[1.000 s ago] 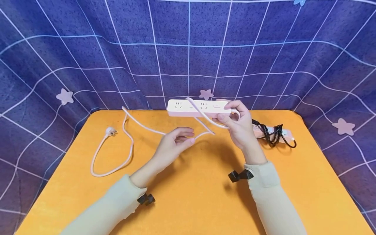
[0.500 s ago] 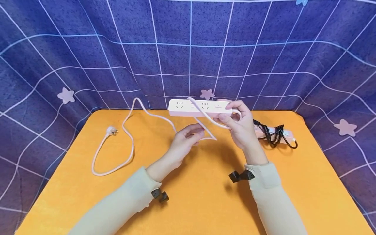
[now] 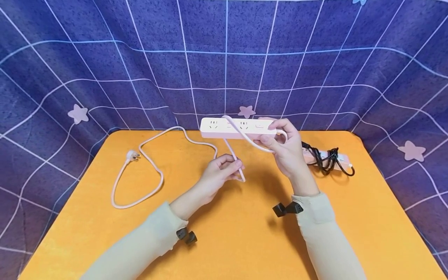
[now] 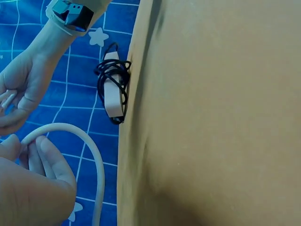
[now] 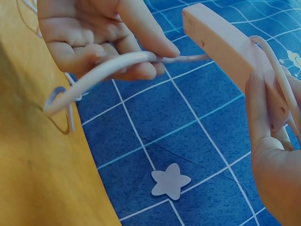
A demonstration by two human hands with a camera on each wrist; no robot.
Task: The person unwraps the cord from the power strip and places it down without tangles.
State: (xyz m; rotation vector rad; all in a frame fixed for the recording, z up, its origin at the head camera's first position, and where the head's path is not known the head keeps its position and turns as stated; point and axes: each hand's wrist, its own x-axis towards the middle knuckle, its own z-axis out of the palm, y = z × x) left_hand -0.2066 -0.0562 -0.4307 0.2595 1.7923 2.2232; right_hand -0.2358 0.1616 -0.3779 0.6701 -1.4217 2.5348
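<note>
A white power strip (image 3: 218,128) is held up level above the table by my right hand (image 3: 285,149), which grips its right end between thumb and fingers. Its white cord (image 3: 245,136) leaves that end, crosses over the top face and comes down behind. Below the strip my left hand (image 3: 220,175) pinches the cord between thumb and fingers; the right wrist view shows the pinched cord (image 5: 113,66) bending in a loop below that hand. From there the cord runs left across the table to a three-pin plug (image 3: 132,156).
A second power strip (image 3: 343,159) lies at the table's back right, with a black cord (image 3: 326,161) wound round it. The orange table (image 3: 245,241) meets a blue gridded curtain (image 3: 210,70) with star shapes behind and at both sides.
My left hand first slid right along the cord, then took hold nearer the strip, drawing the hanging part down. The cord on the table shifted. My right hand and the strip barely moved.
</note>
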